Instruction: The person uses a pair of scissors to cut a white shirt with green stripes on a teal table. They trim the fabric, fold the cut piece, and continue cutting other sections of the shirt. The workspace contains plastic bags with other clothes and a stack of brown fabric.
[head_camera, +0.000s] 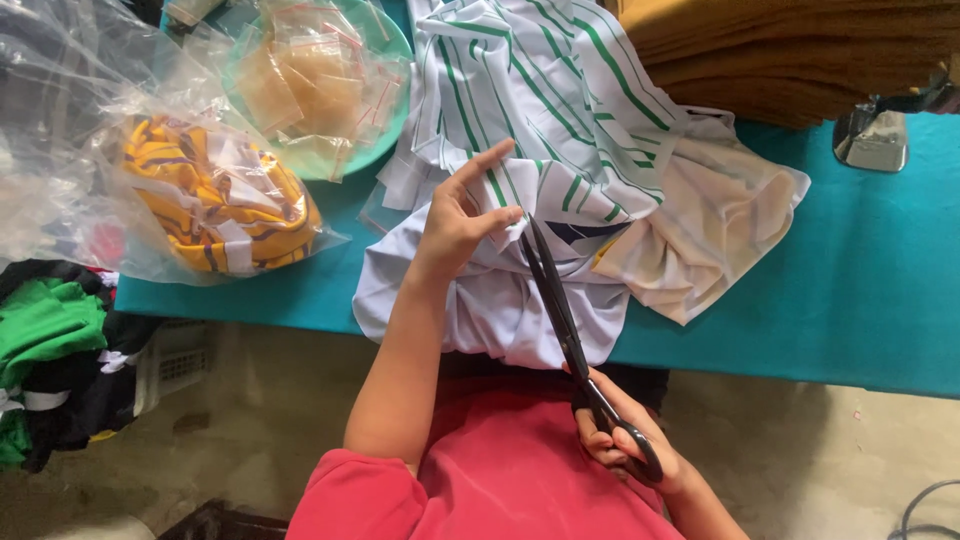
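Scissors (570, 330), long and black-bladed with dark loop handles, run from your right hand (625, 440) near your lap up to the fabric on the bench (860, 290), which is covered in teal cloth. Your right hand's grip is closed through the handle loops, fingers curled round them, and the blades lie nearly together, their tips reaching the cloth just beside your left fingertips. Your left hand (460, 220) rests on the white garment with green stripes (550, 90); thumb and forefinger pinch a small bit of the fabric (whether a thread or an edge cannot be told), while the other fingers stand raised and spread. The garment lies bunched near the front edge of the bench, its plain white part (490, 310) hanging slightly over the edge toward your red-clothed lap (520, 470).

Beside the garment, on its right, a cream-coloured piece of folded fabric (710, 230) touches it. Behind, at the far edge, a stack of mustard-brown cloth (790, 50) lies well apart from your hands. Left of the garment, a clear plastic bag holding yellow fabric with purple and white stripes (215, 195) sits on the bench, and behind it a pale green round bowl (385, 120) carries small clear zip bags (300, 80). At far right a metal machine part (872, 135) stands on the bench. Below the bench on the left, green and black garments (50, 350) lie heaped.
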